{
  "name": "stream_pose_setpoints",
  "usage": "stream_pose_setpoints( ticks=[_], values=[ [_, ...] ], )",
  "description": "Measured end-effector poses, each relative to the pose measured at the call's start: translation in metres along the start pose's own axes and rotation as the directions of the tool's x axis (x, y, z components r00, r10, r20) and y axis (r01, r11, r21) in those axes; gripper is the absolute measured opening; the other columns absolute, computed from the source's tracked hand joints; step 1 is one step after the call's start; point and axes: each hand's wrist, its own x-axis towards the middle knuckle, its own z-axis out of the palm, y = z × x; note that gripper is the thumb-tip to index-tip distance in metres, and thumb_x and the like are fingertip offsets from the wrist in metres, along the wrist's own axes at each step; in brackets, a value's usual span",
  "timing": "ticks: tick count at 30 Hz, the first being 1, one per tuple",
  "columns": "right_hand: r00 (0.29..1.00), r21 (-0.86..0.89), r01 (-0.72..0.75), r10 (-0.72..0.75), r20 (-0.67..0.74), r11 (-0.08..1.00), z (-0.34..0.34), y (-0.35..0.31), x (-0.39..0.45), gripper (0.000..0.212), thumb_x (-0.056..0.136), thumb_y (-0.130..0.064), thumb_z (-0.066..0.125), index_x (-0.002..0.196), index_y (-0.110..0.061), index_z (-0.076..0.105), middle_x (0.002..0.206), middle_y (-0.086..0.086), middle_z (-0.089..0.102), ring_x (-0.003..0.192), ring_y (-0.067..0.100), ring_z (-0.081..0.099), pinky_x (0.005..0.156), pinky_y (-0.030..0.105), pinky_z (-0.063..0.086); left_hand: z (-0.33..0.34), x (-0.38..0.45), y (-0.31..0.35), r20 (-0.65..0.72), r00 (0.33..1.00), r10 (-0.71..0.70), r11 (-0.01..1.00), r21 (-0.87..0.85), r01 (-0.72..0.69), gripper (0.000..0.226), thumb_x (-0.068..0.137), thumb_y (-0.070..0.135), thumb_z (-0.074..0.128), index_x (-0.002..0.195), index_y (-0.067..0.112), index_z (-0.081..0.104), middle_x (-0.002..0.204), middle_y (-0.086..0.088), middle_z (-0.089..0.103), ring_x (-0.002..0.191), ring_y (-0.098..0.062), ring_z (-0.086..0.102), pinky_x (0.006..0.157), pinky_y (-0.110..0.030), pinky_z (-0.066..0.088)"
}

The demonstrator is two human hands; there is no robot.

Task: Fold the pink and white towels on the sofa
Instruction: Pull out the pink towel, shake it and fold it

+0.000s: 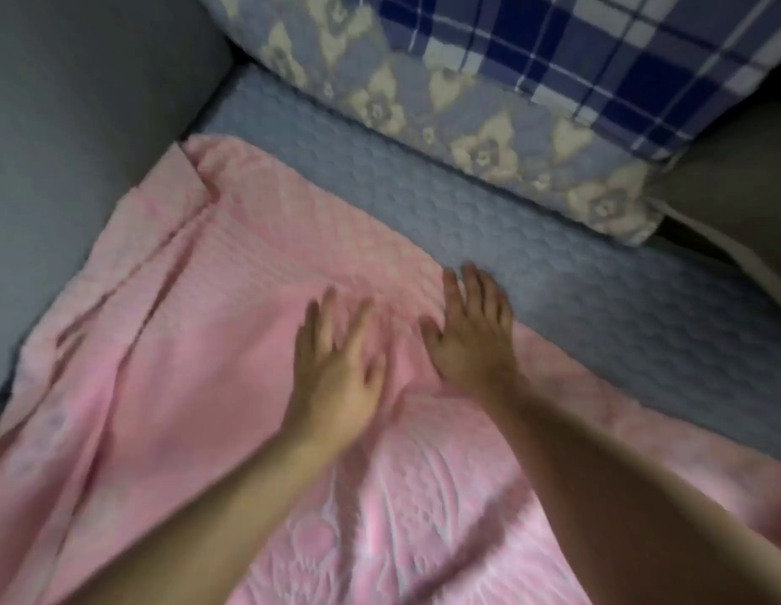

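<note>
Pink textured terry towel with a raised white floral pattern lies spread over the blue-grey quilted sofa seat cover, its left side bunched in long folds against the grey sofa armrest, its far corner near the seat's back left. No brand, label or writing can be read anywhere; frame is motion-blurred. Left hand lies palm down on the towel near its middle, fingers straight and slightly spread, gripping nothing, just resting flat on the cloth. Right hand is also palm down and flat with fingers extended, sitting at the towel's far right edge, fingertips reaching onto the quilted cover, thumb on the pink cloth; it holds nothing. The two hands are just beside each other, apart. Both bare forearms come in from the bottom edge. Behind the seat, a cushion in blue-grey fabric with cream flower shapes leans against the back, with a blue and white plaid cloth over its upper right part.
</note>
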Motion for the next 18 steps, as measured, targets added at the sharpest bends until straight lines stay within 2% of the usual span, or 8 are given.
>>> stream_pose_setpoints(
  ticks=[3,6,9,12,13,15,16,18],
  values=[
    [0.986,-0.006,-0.009,0.009,0.167,1.0,-0.02,-0.006,0.001,0.08,0.093,-0.055,0.046,0.16,-0.017,0.021,0.168,0.014,0.012,0.153,0.035,0.011,0.125,0.048,0.007,0.036,-0.129,0.028,0.28,0.96,0.01,1.0,0.008,-0.013,0.066,0.095,0.037,0.047,0.158,0.031,0.028,0.168,-0.01,0.009,0.155,-0.035,0.007,0.121,-0.056,0.02],
    [0.992,0.076,-0.109,0.103,0.079,0.991,-0.047,-0.016,-0.04,0.065,0.087,-0.031,0.055,0.148,-0.013,0.043,0.161,0.021,0.026,0.148,0.042,0.021,0.123,0.051,0.015,0.051,-0.16,0.02,0.484,0.875,0.004,0.995,0.081,-0.05,0.075,0.093,0.033,0.053,0.159,0.036,0.018,0.168,-0.003,-0.009,0.155,-0.031,-0.003,0.122,-0.056,0.014],
    [0.986,0.268,-0.092,0.125,-0.109,0.959,-0.067,-0.015,-0.157,0.048,0.08,-0.013,0.06,0.127,-0.006,0.06,0.144,0.024,0.045,0.129,0.042,0.041,0.113,0.049,0.031,0.06,-0.144,0.011,0.574,0.818,-0.04,0.992,0.122,-0.037,0.075,0.097,0.034,0.046,0.158,0.043,0.003,0.167,0.001,-0.018,0.155,-0.029,-0.011,0.123,-0.053,0.008],
    [0.972,0.32,-0.228,0.237,0.013,0.919,-0.076,0.012,-0.303,0.051,0.077,-0.002,0.066,0.126,-0.012,0.059,0.147,0.016,0.041,0.134,0.035,0.038,0.114,0.044,0.031,0.058,-0.132,0.012,0.658,0.751,-0.052,0.993,0.115,-0.033,0.076,0.096,0.029,0.043,0.156,0.05,0.002,0.167,0.007,-0.02,0.154,-0.024,-0.015,0.124,-0.05,0.01],
    [0.942,0.303,-0.33,0.33,0.052,0.894,-0.076,0.026,-0.345,0.055,0.074,0.002,0.069,0.126,-0.013,0.06,0.15,0.015,0.038,0.136,0.033,0.036,0.114,0.043,0.03,0.055,-0.131,0.013,0.648,0.759,-0.063,0.99,0.134,-0.032,0.072,0.096,0.029,0.041,0.156,0.05,0.006,0.167,0.006,-0.017,0.155,-0.024,-0.012,0.123,-0.049,0.012],
    [0.828,0.269,-0.556,0.552,0.098,0.786,-0.077,0.063,-0.413,0.058,0.07,0.011,0.07,0.124,-0.008,0.062,0.149,0.02,0.039,0.136,0.036,0.036,0.111,0.046,0.033,0.048,-0.146,0.025,0.48,0.877,-0.039,0.987,0.155,-0.04,0.062,0.095,0.032,0.044,0.154,0.042,0.028,0.168,-0.004,0.006,0.153,-0.03,0.008,0.119,-0.048,0.022],
    [0.739,0.26,-0.668,0.663,0.117,0.698,-0.083,0.084,-0.436,0.056,0.07,0.013,0.07,0.123,-0.002,0.062,0.146,0.025,0.042,0.134,0.04,0.038,0.111,0.048,0.034,0.046,-0.163,0.035,0.321,0.947,-0.011,0.99,0.139,-0.036,0.055,0.092,0.03,0.048,0.147,0.032,0.046,0.161,-0.013,0.026,0.147,-0.035,0.024,0.115,-0.048,0.03],
    [0.532,0.2,-0.843,0.831,0.166,0.499,-0.1,0.125,-0.462,0.052,0.079,0.005,0.069,0.13,0.005,0.056,0.138,0.031,0.05,0.13,0.044,0.044,0.109,0.047,0.035,0.046,-0.219,0.059,0.059,0.997,0.043,0.999,0.031,-0.045,0.042,0.083,0.025,0.049,0.119,0.015,0.067,0.126,-0.018,0.056,0.117,-0.04,0.05,0.097,-0.048,0.045]
  ],
)
